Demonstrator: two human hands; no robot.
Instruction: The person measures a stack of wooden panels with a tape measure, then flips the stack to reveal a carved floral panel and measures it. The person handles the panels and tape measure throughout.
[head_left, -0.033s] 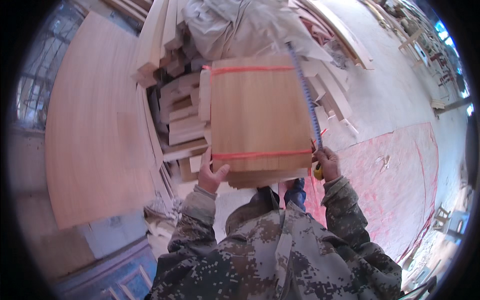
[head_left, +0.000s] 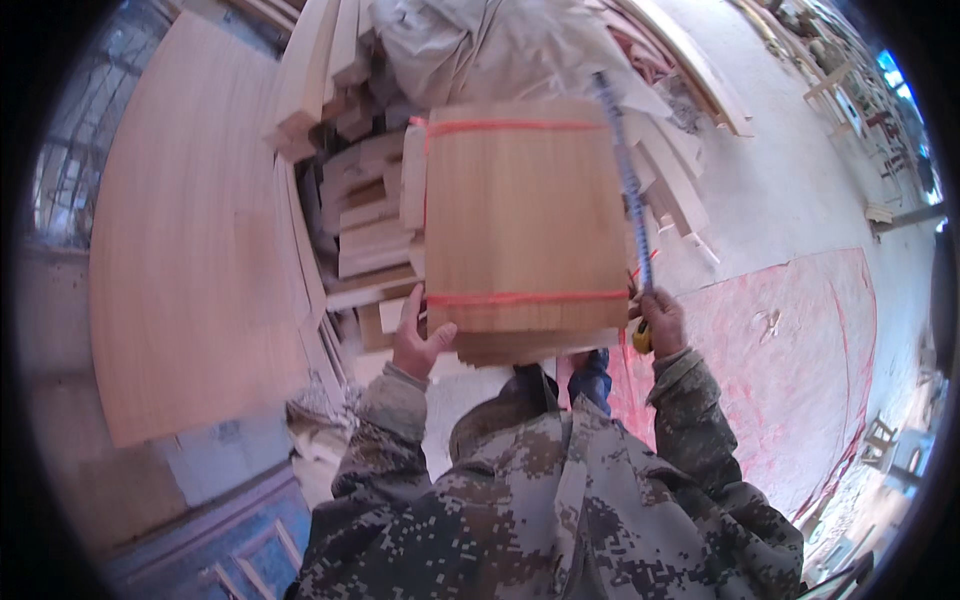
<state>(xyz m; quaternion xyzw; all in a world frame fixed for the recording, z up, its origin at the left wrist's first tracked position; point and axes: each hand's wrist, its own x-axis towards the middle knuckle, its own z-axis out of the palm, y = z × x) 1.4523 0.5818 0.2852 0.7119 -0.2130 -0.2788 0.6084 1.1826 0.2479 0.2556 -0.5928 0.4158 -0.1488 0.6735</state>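
Observation:
In front of me stands a stack of square wooden boards [head_left: 525, 215], bound with two red straps [head_left: 520, 299]. My left hand [head_left: 422, 340] rests against its near left corner, thumb stretched out from the fingers. At the near right corner my right hand [head_left: 664, 322] is closed around a tape measure [head_left: 641, 338] with a yellow case. Its blade [head_left: 632, 190] is pulled out and runs away from me along the right side of the stack, reaching past the far edge. The blade is blurred, so I cannot tell whether it touches the boards.
A large wooden panel [head_left: 185, 250] leans at the left. Cut timber [head_left: 375, 240] is piled beside and behind the stack, partly under a grey cover sheet [head_left: 500, 50]. A red-stained sheet [head_left: 770, 360] lies on the floor to the right. My feet are just below the stack.
The stack appears slightly farther up and right in the view. My right hand and the tape measure have shifted a little to the right. My left hand stays at its corner.

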